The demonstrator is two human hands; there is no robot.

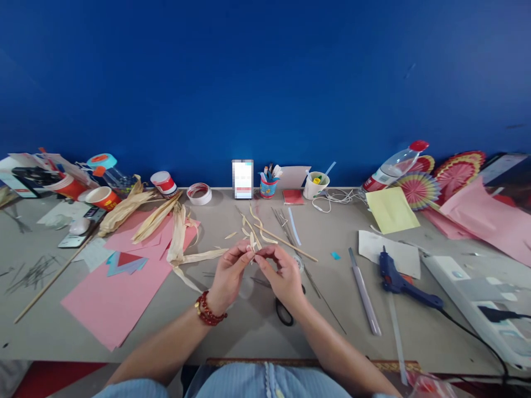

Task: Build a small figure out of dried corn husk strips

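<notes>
Over the middle of the table my left hand [233,268] and my right hand [281,272] meet, fingertips nearly touching. Between them they pinch a small pale piece of corn husk [252,241], its pointed ends sticking up above the fingers. Fingertips cover its lower part. A red bead bracelet [206,310] circles the left wrist. Just beyond the hands lie curled husk strips [265,235] and a thin wooden stick [292,245]. Black-handled scissors [284,312] rest partly beneath my right hand. A roll of clear tape [297,263] sits right beside that hand.
Dried corn husks [177,235] and pink paper [114,298] spread to the left. Rightward lie a utility knife [365,296], a blue glue gun [400,282] and a white power strip [468,298]. Along the wall stand a phone [243,179], a pen cup [268,187] and a bottle [394,168].
</notes>
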